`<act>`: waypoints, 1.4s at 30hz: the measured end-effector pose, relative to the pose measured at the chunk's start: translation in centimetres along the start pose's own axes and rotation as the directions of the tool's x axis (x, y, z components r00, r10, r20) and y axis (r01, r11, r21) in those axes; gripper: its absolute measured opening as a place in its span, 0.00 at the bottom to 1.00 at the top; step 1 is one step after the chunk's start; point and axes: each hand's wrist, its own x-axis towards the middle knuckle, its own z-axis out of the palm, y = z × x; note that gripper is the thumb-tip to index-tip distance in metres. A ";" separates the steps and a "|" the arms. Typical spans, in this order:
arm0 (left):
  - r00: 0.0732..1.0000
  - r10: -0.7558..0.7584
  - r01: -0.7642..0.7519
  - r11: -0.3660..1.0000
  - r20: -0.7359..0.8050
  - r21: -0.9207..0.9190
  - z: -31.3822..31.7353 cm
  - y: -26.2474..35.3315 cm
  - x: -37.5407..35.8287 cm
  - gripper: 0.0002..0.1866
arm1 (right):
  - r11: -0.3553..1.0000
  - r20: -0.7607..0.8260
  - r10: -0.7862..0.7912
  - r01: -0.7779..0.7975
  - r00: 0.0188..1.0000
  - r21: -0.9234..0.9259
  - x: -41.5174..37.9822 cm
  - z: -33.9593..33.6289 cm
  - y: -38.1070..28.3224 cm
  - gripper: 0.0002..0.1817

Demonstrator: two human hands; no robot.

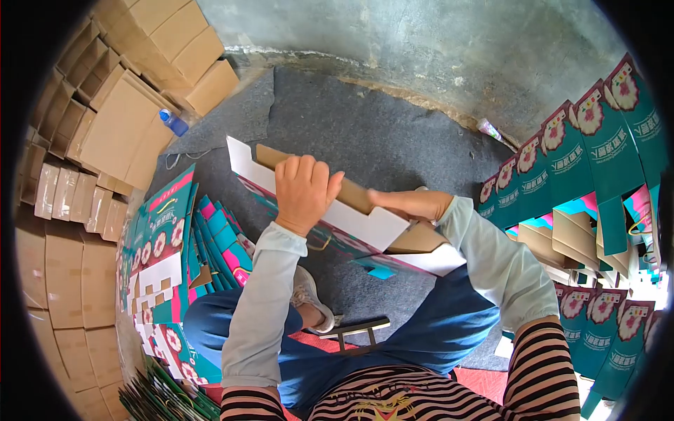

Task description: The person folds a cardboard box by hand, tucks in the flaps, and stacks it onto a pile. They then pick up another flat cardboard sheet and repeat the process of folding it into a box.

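Observation:
A printed cardboard box lies tilted across my lap, with white flaps and brown card inside showing along its upper side. My left hand is closed over the box's edge near its left end, fingers bent across the white flap. Toward the other end, my right hand grips the box at the brown inner card, thumb pointing left; its other fingers are mostly hidden. Below the box, a small teal flap sticks out beside my knee.
Flattened printed cartons are stacked at left, beside brown boxes piled high. Rows of teal printed boxes stand at right. A blue bottle and a small tube are near the wall. Dark matting covers the floor.

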 end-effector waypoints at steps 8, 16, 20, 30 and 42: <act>0.989 -0.077 0.078 0.997 0.125 -0.005 2.8 -0.3 1.4 0.15 | 0.721 0.156 -0.357 0.378 0.921 -0.580 3.8 -3.8 1.2 0.26; 0.503 -0.864 0.849 0.494 0.004 -0.186 4.1 -7.4 -10.2 0.41 | 0.820 -0.123 -0.511 0.439 0.851 -0.368 -1.7 -8.3 -0.8 0.26; 0.198 -0.818 0.962 0.055 0.540 -0.269 5.1 -6.5 -16.0 0.49 | 0.745 -0.251 -0.665 0.599 0.704 -0.294 -4.1 -9.2 -0.5 0.32; 0.457 -0.259 0.581 -0.638 0.851 -0.506 3.5 -10.1 -9.5 0.29 | 0.660 -0.417 -0.710 0.743 0.568 -0.113 -5.2 -15.8 2.6 0.34; 0.204 -0.308 0.814 -0.475 0.929 -0.336 0.7 -13.1 -5.9 0.26 | 0.841 -0.391 -0.439 0.524 0.809 0.138 2.7 -18.6 2.7 0.24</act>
